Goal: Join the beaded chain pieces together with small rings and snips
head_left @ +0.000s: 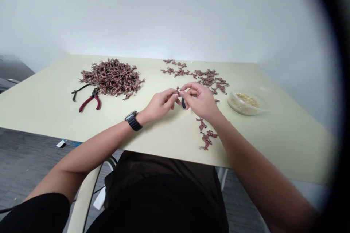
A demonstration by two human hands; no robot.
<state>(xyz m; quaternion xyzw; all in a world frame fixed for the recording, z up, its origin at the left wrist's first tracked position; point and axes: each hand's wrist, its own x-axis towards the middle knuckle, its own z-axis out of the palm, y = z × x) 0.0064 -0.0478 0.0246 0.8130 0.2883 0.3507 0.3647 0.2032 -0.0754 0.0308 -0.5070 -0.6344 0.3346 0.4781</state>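
My left hand pinches a small brown animal figurine between thumb and fingers, above the middle of the table. From the other side, my right hand meets it, its thumb and forefinger pressed together at the figurine. What those fingertips grip is too small to tell. A dark, rounded piece shows under the right fingers; its kind and whether it is held are unclear. Close to my right forearm lie a few more brown figurines. Behind the right hand, similar figurines are spread loosely.
A large heap of brown figurines covers the table's back left. Red-handled pliers and a thin black piece lie before it. At right stands a clear plastic bowl of small gold pieces. A pale wall rises behind the table.
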